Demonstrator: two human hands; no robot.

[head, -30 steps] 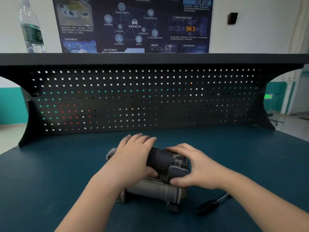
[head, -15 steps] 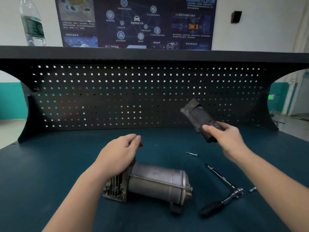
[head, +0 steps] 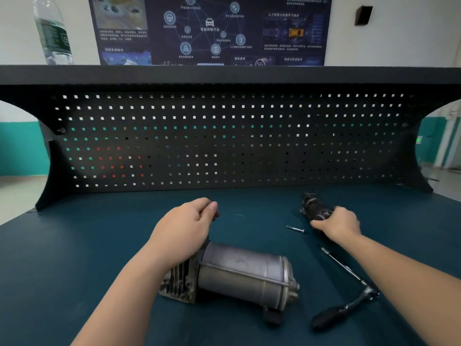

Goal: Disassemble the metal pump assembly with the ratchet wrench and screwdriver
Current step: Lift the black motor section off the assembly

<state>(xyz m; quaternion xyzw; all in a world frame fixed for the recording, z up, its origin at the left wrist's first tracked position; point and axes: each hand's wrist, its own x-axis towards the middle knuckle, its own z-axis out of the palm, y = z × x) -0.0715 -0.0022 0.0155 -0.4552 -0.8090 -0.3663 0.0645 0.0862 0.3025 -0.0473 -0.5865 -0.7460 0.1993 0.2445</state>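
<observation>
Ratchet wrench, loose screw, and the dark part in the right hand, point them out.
ratchet wrench (head: 331,315), head view, on its black handle.
loose screw (head: 295,229), head view, mid shaft.
dark part (head: 314,209), head view, on its body above the right hand (head: 339,224).

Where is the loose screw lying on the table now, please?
In the head view, the screw lies right of centre on the table, just left of the right hand, beyond the ratchet wrench.
</observation>
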